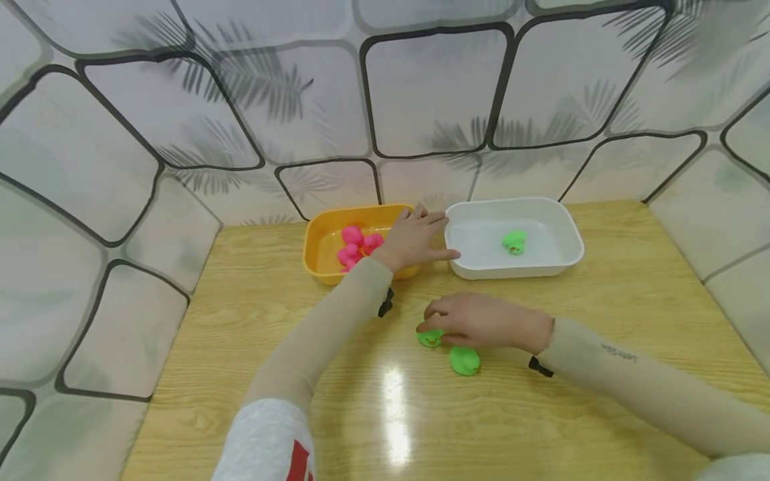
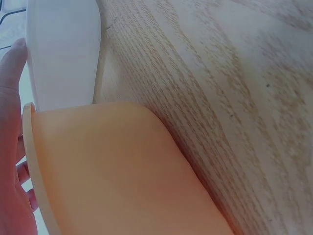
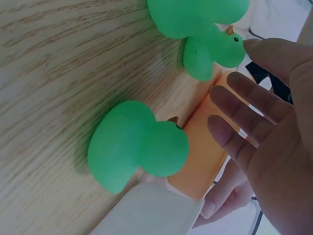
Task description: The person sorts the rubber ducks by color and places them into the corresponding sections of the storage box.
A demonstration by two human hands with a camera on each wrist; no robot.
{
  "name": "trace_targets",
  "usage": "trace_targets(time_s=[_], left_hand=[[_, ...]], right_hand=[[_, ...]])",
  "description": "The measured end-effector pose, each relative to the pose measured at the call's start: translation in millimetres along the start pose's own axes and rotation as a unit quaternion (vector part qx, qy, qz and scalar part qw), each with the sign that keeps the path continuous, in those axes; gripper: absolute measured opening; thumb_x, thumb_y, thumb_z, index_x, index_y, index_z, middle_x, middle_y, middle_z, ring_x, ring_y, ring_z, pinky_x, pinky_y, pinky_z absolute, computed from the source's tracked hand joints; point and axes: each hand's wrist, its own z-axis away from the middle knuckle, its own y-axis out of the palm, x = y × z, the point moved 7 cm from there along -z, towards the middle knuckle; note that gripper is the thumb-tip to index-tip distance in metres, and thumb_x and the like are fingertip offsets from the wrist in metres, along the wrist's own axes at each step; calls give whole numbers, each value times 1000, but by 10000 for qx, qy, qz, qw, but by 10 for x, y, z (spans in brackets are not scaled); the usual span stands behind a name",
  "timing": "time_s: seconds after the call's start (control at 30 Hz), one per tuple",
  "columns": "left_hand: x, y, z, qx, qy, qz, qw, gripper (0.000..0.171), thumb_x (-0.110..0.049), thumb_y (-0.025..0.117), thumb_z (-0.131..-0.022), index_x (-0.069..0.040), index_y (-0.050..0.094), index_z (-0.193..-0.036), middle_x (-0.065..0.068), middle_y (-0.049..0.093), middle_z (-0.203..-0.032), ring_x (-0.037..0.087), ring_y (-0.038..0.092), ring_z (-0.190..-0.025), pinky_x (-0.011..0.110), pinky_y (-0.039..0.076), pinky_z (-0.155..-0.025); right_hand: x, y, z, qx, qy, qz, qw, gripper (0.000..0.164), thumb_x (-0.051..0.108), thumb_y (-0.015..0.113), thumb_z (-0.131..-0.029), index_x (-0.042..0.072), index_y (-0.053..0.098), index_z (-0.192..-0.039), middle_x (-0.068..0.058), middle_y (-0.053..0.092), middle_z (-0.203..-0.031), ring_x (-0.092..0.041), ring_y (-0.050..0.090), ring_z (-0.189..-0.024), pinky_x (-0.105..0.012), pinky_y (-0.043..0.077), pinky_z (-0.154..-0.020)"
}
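Observation:
My left hand (image 1: pixel 415 242) reaches over the right end of an orange tray (image 1: pixel 319 274), fingers spread, thumb at the rim of a white tray (image 1: pixel 481 272). My right hand (image 1: pixel 484 321) is low over the table, with its fingers loosely bent above green toy ducks. In the head view, one green duck (image 1: pixel 430 339) sits at its fingertips and another green duck (image 1: pixel 464 361) lies just nearer to me. A third green duck (image 3: pixel 137 147), hidden under the hand from above, shows in the right wrist view. There, the thumb (image 3: pixel 274 56) overlaps the far duck's face.
Several pink toys (image 1: pixel 351 235) lie in the orange tray. One green duck (image 1: pixel 514 242) is inside the white tray. Both trays stand side by side at the back of the wooden table (image 1: pixel 240 374), before a patterned wall (image 1: pixel 433 93).

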Motion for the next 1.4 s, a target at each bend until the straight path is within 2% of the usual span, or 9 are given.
trace_targets(time_s=[0.17, 0.53, 0.87, 1.13, 1.4], left_hand=[[2, -1, 10, -68, -19, 9, 10000, 89, -80, 48, -94, -20, 45, -159, -4, 43, -164, 22, 44, -134, 38, 34, -103], [0, 25, 9, 21, -64, -46, 10000, 89, -82, 45, -94, -22, 42, -161, -6, 41, -165, 21, 43, -136, 36, 32, -103], [-11, 22, 16, 19, -72, -137, 9999, 89, -82, 45, -94, -22, 43, -160, -6, 41, -165, 21, 43, -136, 36, 33, -104], [-14, 33, 12, 74, -66, -120, 9999, 90, -82, 44, -94, -22, 42, -161, -5, 40, -165, 23, 42, -140, 37, 32, -106], [-7, 13, 13, -11, -26, -79, 10000, 89, -80, 46, -94, -21, 44, -160, -5, 42, -164, 22, 43, -136, 37, 33, -104]], right_hand=[[18, 33, -16, 36, -46, 131, 9999, 35, 13, 76, -96, 16, 71, -130, -2, 66, -121, -20, 66, -108, -37, 55, -95], [-22, 136, -12, -9, -53, 281, 9996, 31, 9, 76, -95, 15, 72, -125, 0, 68, -117, -18, 66, -107, -36, 55, -94], [-63, 124, 24, 39, 231, 93, 9997, 27, 9, 76, -95, 15, 70, -120, 3, 67, -108, -15, 63, -97, -36, 55, -90], [-88, 44, 88, -175, 424, -68, 9989, 22, 11, 77, -94, 13, 67, -114, 4, 65, -101, -13, 61, -91, -35, 55, -86], [-149, -98, 179, -380, 579, -43, 9976, 23, 14, 76, -96, 12, 68, -117, 2, 68, -108, -15, 65, -97, -37, 56, -89]])
